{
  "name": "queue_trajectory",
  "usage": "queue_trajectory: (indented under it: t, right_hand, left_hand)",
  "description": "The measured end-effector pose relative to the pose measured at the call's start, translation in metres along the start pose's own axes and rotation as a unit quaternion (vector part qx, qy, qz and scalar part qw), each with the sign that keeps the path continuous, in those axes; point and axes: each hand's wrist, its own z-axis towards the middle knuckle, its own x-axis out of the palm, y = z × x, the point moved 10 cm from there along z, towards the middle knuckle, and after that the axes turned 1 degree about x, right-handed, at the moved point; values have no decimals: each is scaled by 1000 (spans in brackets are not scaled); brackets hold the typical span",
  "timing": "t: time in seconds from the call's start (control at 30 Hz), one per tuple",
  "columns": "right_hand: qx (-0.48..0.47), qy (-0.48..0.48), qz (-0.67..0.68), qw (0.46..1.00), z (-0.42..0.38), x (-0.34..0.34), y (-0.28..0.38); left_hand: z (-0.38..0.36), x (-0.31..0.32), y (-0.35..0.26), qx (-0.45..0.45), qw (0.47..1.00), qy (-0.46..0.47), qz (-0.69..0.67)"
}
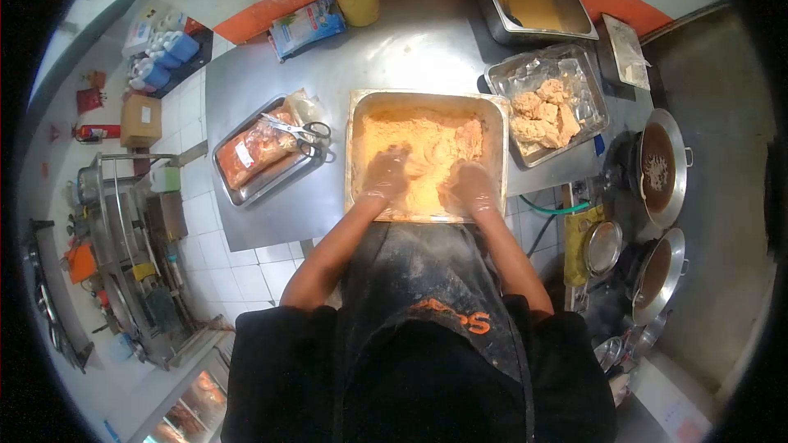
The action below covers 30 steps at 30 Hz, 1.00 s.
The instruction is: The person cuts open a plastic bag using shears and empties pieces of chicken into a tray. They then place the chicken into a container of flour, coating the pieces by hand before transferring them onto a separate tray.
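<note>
Both my hands are in clear plastic gloves and reach into a deep metal pan [354, 156] of orange-tan breading flour [427, 127]. My left hand [386, 175] is at the pan's left side, its fingers sunk in the flour and hard to make out. On the right side, my right hand [471, 186] is also pressed into the flour, fingertips hidden. Between the hands lies a flour-covered lump, perhaps a chicken piece [419, 166]. Another coated piece [468, 138] rests near the pan's back right corner.
Left of the pan, a tray [271, 190] bears a bag of raw meat [254, 152] with scissors [297, 128] on top. To the right, a tray [597, 121] holds coated chicken pieces [546, 115]. A deep metal pan [533, 31] stands behind; two woks [663, 168] are at right.
</note>
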Motion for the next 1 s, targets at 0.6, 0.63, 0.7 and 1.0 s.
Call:
queue_trajectory:
  t: [0.6,0.63,0.7,1.0]
  right_hand:
    - [52,140,204,967,-9,14,-11]
    - [42,122,163,978,-8,5,-9]
    - [74,137,179,972,-9,12,0]
    - [110,129,461,871,-9,16,29]
  left_hand:
    - [-13,-20,2,-50,980,53,-186]
    - [-16,-29,16,-138,972,42,-187]
    - [-24,15,36,-149,966,115,-178]
    - [16,-24,-34,-114,835,28,-537]
